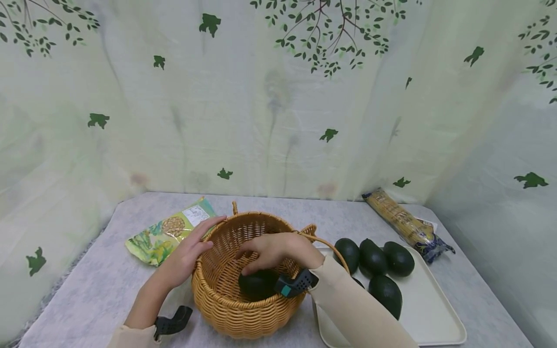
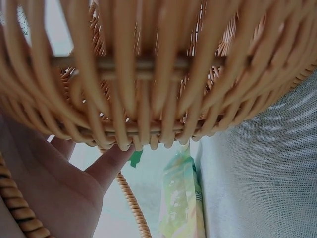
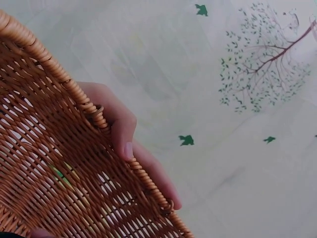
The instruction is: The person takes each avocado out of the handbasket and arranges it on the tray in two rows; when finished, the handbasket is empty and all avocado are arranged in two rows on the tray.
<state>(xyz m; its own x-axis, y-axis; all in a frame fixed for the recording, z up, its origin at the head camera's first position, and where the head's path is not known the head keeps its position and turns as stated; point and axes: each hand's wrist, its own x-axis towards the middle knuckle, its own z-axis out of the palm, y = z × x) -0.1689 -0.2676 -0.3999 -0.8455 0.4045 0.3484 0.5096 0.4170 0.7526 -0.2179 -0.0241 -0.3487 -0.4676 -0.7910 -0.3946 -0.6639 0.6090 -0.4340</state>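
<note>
A round wicker basket (image 1: 248, 321) stands at the middle of the table, its handle (image 1: 328, 244) tipped to the right by the right forearm. My left hand (image 1: 187, 256) grips its left rim; in the right wrist view that hand's thumb (image 3: 125, 136) hooks over the edge. Inside the basket, my right hand (image 1: 270, 250) hangs with loosely bent fingers just above a dark green avocado (image 1: 257, 286). Its thumb is close to the avocado; whether they touch I cannot tell. More avocados (image 1: 386, 295) lie on a cream tray (image 1: 435, 309) to the right.
Behind the basket's left side lies a green and yellow food bag (image 1: 167, 232). A long pack of dried noodles (image 1: 402, 220) rests behind the tray. Printed curtains (image 1: 261, 106) enclose the table (image 1: 100, 290) at the back and sides.
</note>
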